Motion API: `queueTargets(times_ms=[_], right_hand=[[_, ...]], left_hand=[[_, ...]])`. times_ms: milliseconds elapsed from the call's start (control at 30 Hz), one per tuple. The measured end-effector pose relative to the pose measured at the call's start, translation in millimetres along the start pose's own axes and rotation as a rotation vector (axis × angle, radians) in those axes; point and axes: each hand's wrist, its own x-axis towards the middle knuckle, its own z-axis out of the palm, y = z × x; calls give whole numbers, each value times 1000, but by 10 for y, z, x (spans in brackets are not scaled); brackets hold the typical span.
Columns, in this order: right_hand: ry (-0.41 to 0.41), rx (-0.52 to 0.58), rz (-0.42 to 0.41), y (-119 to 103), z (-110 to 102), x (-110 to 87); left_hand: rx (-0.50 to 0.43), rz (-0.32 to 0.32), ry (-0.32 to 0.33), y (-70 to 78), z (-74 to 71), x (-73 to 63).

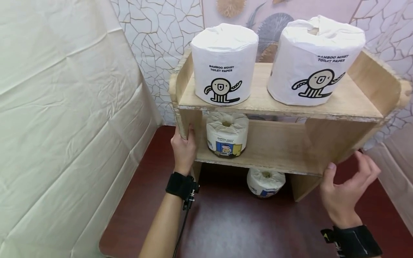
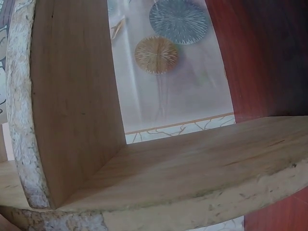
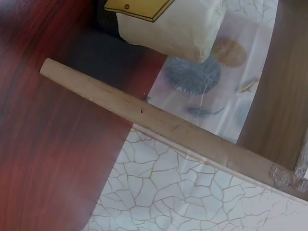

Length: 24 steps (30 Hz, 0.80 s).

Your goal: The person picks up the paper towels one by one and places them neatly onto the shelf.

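A two-tier wooden shelf [image 1: 277, 143] stands on the dark red table. My left hand [image 1: 184, 148] grips its left side panel, thumb on the inner face and the other fingers hidden behind the panel. By the right side panel, my right hand [image 1: 348, 186] is spread, with its thumb tip at the lower board's front edge and its fingers bent loosely outside, a gap between. Two large white toilet paper rolls [image 1: 226, 64] [image 1: 316, 64] stand on the top board. A smaller wrapped toilet paper roll [image 1: 227, 134] sits on the lower board, at the left.
Under the shelf, another wrapped toilet paper roll [image 1: 266, 182] stands on the table [image 1: 238, 222]. A cream padded wall [image 1: 71, 125] rises at the left. Behind the shelf is a cracked-pattern backdrop [image 1: 158, 43]. A cable [image 1: 182, 229] trails from the left wrist band.
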Motion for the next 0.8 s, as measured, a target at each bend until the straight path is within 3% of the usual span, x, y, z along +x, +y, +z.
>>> queueTargets(times_ms=[300,600,800], right_hand=[[31,-98,-107,-97,-36,-173],[-140,-136,-109,-332,26,-453],[-166,-200,-143,-328,77,-658]], left_hand=[[0,13,-17,26,1,-26],[12,2,-6,15,-6,-19],[2,4,-4,13,-2,-8]])
